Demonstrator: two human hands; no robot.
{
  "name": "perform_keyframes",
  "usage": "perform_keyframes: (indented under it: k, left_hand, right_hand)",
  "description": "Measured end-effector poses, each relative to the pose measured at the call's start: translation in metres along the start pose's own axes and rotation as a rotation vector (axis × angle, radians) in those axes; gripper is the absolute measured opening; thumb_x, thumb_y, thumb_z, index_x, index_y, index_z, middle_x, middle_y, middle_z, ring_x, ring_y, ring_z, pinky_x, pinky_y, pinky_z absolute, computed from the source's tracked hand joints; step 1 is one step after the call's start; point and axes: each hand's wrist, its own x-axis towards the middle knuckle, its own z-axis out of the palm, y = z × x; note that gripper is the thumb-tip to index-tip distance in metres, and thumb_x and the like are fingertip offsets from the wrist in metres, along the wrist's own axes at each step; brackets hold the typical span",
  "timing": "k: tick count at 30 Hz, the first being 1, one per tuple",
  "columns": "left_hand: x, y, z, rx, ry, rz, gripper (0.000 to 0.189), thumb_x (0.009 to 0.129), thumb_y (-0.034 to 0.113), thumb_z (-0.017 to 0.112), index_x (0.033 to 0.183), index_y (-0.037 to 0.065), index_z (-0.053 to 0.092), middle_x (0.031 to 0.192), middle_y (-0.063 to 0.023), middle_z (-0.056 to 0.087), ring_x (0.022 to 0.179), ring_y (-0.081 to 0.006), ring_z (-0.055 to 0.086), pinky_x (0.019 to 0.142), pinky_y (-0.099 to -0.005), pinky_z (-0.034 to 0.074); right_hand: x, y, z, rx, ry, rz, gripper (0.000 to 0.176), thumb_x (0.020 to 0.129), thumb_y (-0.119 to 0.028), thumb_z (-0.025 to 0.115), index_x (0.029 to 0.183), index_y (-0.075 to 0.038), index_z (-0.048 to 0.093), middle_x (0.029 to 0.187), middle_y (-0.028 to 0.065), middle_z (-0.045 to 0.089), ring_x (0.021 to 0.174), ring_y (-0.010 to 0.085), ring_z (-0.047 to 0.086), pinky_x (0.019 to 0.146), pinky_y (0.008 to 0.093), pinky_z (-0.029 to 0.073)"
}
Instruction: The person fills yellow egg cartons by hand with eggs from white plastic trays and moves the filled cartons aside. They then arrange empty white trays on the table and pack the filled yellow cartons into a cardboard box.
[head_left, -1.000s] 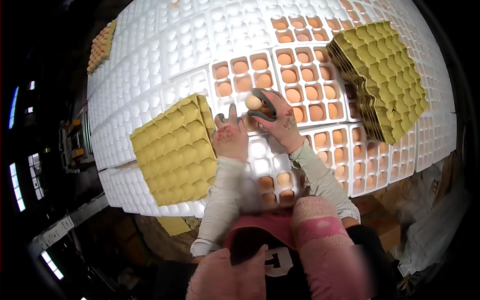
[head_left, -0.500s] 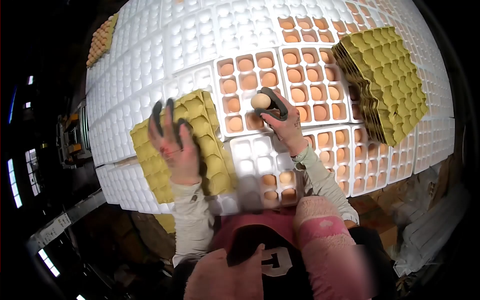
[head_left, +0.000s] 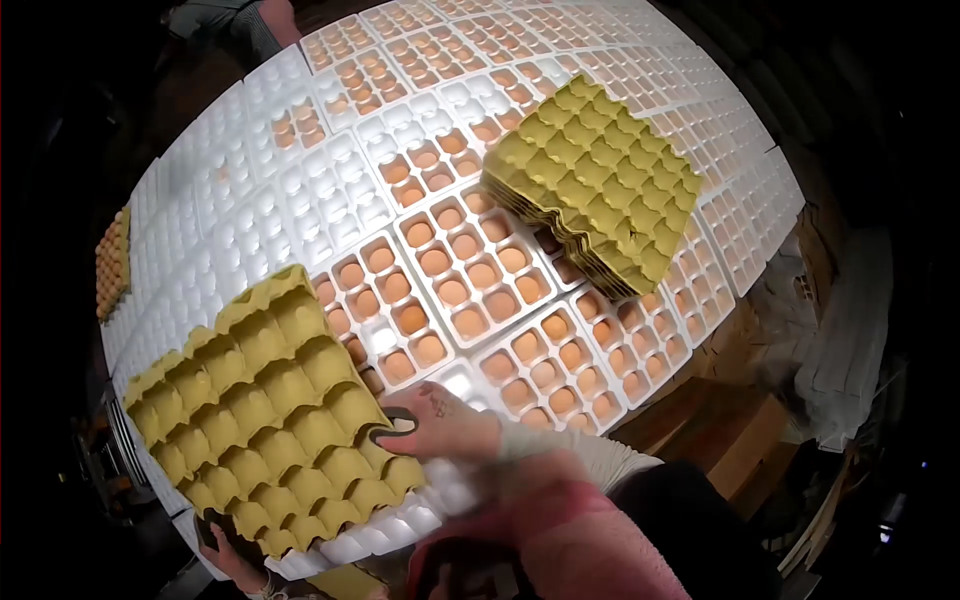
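Note:
A yellow pulp egg tray, with no eggs in its cups, is held between both hands at the lower left. My right hand grips its right edge, fingers closed around the rim. At the tray's bottom left corner is my left hand, partly hidden under it, its fingertips at the edge. Beside the tray lies a white tray of brown eggs, with one empty compartment showing. Another white tray to its right has eggs in its visible compartments.
A stack of yellow pulp trays rests on the white trays at upper right. A tray of eggs stands at the far left edge. Another person is at the top left. Cardboard lies beyond the right edge.
The view has turned to the right. The egg has left my right hand, which now grips the yellow tray. My left hand has moved to the tray's lower corner, and the tray is lifted and tilted.

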Motion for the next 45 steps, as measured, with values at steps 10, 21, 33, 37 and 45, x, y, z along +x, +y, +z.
perform_keyframes:
  k: [10, 21, 33, 37, 45]
  left_hand:
    - [-0.048, 0.093, 0.317, -0.141, -0.702, 0.629, 0.047, 0.094, 0.013, 0.044, 0.138, -0.006, 0.042, 0.137, -0.0159, 0.049, 0.125, -0.0237, 0.048, 0.105, -0.0345, 0.036]
    - [-0.131, -0.078, 0.516, 0.576, -1.026, 1.301, 0.060, 0.088, 0.042, 0.060, 0.138, 0.012, 0.045, 0.142, -0.0197, 0.040, 0.130, -0.0419, 0.035, 0.107, -0.0556, 0.027]
    - [-0.168, -0.111, 0.522, 0.773, -1.240, 1.314, 0.057, 0.098, 0.036, 0.042, 0.147, 0.008, 0.035, 0.151, -0.0198, 0.030, 0.140, -0.0353, 0.027, 0.114, -0.0455, 0.022]
    - [-0.169, -0.114, 0.524, 0.846, -1.217, 1.105, 0.060, 0.094, 0.036, 0.045, 0.145, 0.006, 0.038, 0.155, -0.0202, 0.020, 0.140, -0.0363, 0.026, 0.113, -0.0464, 0.024]
    - [-0.202, -0.177, 0.559, 1.291, -1.049, 1.033, 0.061, 0.092, 0.033, 0.048, 0.146, 0.006, 0.037, 0.152, -0.0210, 0.024, 0.139, -0.0373, 0.028, 0.113, -0.0470, 0.023]
  right_hand:
    - [-0.147, -0.021, -0.296, 0.188, 1.167, 0.111, 0.025, 0.083, -0.020, 0.070, 0.092, 0.003, 0.069, 0.078, 0.0033, 0.068, 0.064, 0.0099, 0.062, 0.053, 0.0241, 0.047]
    - [-0.220, 0.026, -0.258, -0.386, 1.318, 0.266, 0.031, 0.092, -0.031, 0.061, 0.106, -0.004, 0.064, 0.083, 0.0087, 0.067, 0.064, 0.0186, 0.063, 0.056, 0.0284, 0.050]
    - [-0.370, 0.456, -0.041, 1.116, 1.894, 0.191, 0.040, 0.089, -0.027, 0.064, 0.124, -0.008, 0.055, 0.108, 0.0080, 0.061, 0.098, 0.0207, 0.059, 0.081, 0.0356, 0.052]
    - [-0.265, 0.658, -0.033, 0.622, 1.651, 0.561, 0.044, 0.088, -0.030, 0.064, 0.126, -0.011, 0.053, 0.112, 0.0115, 0.063, 0.102, 0.0279, 0.061, 0.083, 0.0396, 0.051]
    - [-0.091, 0.785, -0.104, 0.126, 1.127, 0.673, 0.063, 0.087, -0.016, 0.054, 0.146, -0.018, 0.035, 0.128, 0.0184, 0.054, 0.107, 0.0314, 0.057, 0.087, 0.0403, 0.049]
